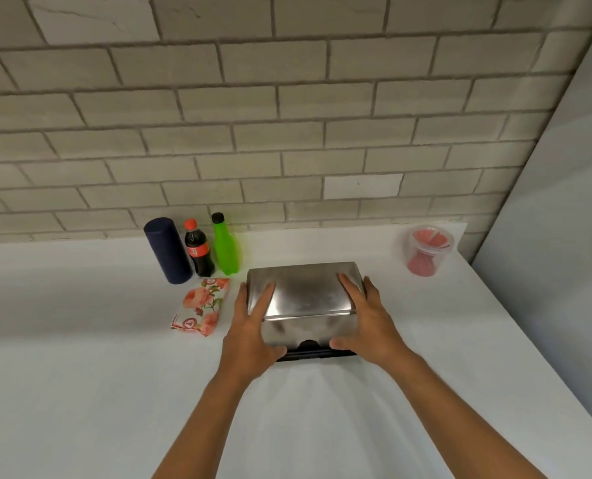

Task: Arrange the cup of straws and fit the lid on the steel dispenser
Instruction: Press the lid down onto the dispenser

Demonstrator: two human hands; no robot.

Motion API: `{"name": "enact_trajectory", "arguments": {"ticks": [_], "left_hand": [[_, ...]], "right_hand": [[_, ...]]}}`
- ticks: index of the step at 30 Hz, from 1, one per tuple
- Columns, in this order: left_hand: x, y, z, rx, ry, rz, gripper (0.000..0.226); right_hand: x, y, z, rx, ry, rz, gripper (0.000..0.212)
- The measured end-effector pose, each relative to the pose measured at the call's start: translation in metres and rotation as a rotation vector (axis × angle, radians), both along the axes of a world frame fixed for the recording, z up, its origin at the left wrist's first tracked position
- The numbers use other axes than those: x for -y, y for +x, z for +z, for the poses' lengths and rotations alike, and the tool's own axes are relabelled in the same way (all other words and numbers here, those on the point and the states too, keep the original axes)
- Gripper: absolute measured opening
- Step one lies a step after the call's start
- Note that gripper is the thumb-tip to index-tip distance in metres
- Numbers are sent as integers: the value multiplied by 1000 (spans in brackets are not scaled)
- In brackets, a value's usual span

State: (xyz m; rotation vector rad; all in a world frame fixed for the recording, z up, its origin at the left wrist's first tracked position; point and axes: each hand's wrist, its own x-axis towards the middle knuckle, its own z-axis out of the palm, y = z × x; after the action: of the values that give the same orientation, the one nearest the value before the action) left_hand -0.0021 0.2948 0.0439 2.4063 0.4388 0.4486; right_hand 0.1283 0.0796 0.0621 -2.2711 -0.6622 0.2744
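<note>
Two bare hands clasp the steel dispenser [304,299], which sits on the white table [80,375] near its middle, a little way out from the brick wall [287,115].

Well to the left of the dispenser and slightly behind it, a dark blue cylinder [167,249] stands tilted, with a cola bottle [198,248] with a red cap just beside it and a green bottle [224,248] with a black cap next in the row. Just left of the dispenser, in front of the bottles, lies a flowered napkin pack [201,305], close to the dispenser's left side but not touching it.

The left hand [249,331] presses on the dispenser's left side, its fingers [261,299] spread flat over the lid [304,288] and its thumb at the lower front edge. The lid lies across the top of the dispenser; whether it is fully seated I cannot tell. A dark slot shows at the dispenser's front base between the two thumbs. The right hand [367,323] mirrors this on the dispenser's right side, fingers [351,288] laid over the lid and thumb on the front.

Well to the right of the dispenser and behind it, near the table's far corner, stands a clear plastic cup [429,252] holding pink straws [426,261].
</note>
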Motion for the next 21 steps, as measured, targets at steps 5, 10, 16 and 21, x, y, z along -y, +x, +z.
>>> {"name": "enact_trajectory", "arguments": {"ticks": [5,10,16,21], "left_hand": [[1,6,-8,0,9,35,132],[1,14,-6,-45,-106,59,135],[3,32,-2,-75,-176,61,135],[4,55,-4,-121,-40,42,131]], "right_hand": [[-4,0,-11,113,-47,-52,137],[-8,6,-18,162,-104,-95,141],[-6,22,-14,169,-139,-118,138],[-6,47,-12,204,-191,-110,139]]}}
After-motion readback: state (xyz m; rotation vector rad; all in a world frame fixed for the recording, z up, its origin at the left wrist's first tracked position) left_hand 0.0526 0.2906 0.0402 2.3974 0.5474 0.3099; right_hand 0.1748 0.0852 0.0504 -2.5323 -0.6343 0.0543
